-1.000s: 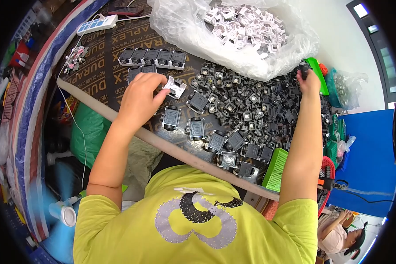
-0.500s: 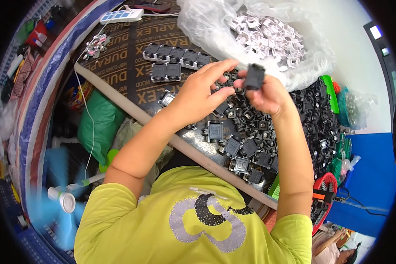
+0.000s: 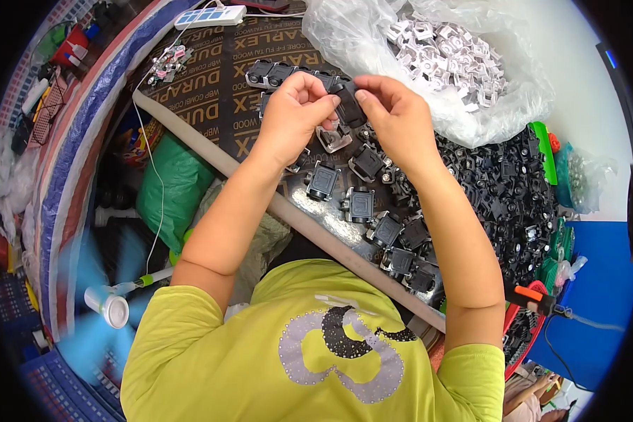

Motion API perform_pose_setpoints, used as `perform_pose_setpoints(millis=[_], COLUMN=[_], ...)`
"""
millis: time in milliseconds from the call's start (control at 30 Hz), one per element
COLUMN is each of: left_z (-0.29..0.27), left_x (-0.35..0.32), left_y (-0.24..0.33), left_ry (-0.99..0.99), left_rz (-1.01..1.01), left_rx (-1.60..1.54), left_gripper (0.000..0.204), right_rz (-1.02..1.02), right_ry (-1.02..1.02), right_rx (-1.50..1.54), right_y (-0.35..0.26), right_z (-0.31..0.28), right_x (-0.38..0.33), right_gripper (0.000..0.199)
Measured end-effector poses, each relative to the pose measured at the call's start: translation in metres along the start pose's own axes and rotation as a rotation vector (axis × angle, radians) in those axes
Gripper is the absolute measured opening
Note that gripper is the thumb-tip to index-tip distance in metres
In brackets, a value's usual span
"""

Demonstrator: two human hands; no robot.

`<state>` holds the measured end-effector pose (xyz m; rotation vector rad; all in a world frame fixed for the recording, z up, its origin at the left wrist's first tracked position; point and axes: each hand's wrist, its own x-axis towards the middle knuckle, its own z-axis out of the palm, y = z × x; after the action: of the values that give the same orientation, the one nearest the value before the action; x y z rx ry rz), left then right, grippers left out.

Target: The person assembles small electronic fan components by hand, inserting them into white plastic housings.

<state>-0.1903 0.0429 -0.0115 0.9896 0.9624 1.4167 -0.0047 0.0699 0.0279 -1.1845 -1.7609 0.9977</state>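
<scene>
Over the work board, my right hand (image 3: 401,119) pinches a black plastic part (image 3: 348,102) between thumb and fingers. My left hand (image 3: 297,116) is closed in a pinch right beside that part; what its fingertips hold is hidden. Just below them lies a black unit with a pale clip frame (image 3: 334,138). Closer to the board's front edge, several squarish black units with metal-looking clips (image 3: 359,204) lie loose. Beyond my left hand stands a row of joined black units (image 3: 269,72), partly covered by the hand.
A big heap of small black parts (image 3: 492,183) covers the right side. A clear plastic bag (image 3: 352,35) of white plastic pieces (image 3: 450,63) sits at the back. A white power strip (image 3: 211,17) lies far left. A blue fan (image 3: 109,306) spins at lower left, near a green bag (image 3: 172,186).
My hands have come together, with the black part now between them and my right hand shifted left. The view has moved slightly. My left fingers have closed from a spread position.
</scene>
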Motion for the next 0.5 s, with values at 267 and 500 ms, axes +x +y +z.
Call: perform_pose_setpoints(millis=[267,500], left_z=[-0.008,-0.04], left_x=[0.003,0.023], left_y=[-0.006,0.007], left_ry=[-0.045,-0.401], left_rz=[-0.039,0.281], left_rx=[-0.1,1.243], left_gripper=[0.015,0.049], right_rz=[-0.063,0.108], right_ry=[0.054,-0.031], right_rx=[-0.154,-0.38], right_y=[0.017,0.035], right_z=[0.016,0.014], right_x=[0.002,-0.009], right_gripper=[0.055,0.055])
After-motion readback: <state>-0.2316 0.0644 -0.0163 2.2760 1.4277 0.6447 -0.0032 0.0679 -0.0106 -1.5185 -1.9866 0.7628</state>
